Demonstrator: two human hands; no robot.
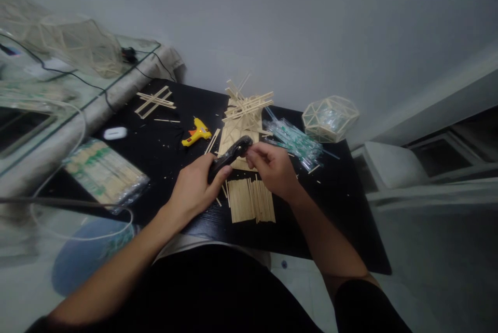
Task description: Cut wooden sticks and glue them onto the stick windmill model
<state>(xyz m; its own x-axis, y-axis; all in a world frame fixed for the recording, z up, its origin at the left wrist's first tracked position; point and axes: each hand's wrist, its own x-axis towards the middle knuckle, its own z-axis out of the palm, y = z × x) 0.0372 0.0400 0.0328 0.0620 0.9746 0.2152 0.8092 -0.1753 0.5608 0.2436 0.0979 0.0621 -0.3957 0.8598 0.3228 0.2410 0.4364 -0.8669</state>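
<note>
My left hand (196, 180) is wrapped round a black hand tool (232, 152), whose exact kind I cannot make out. Its rounded head points up and to the right. At that head, my right hand (272, 167) is closed in a pinch; whatever its fingertips hold is hidden. Below the hands lies a neat row of thin wooden sticks (245, 200). Behind them, a light wooden board (229, 138) carries a loose heap of crossed sticks (249, 105). A yellow glue gun (196, 133) rests on the black table (330, 208), left of the board.
Right of the board lie clear plastic wrappers (298, 141) with green print, beside a stick-framed polyhedron (330, 118). At left are a packet of sticks (107, 172), a white case (115, 133) and crossed sticks (155, 100). A glass-topped surface (136, 55) with cables adjoins the table.
</note>
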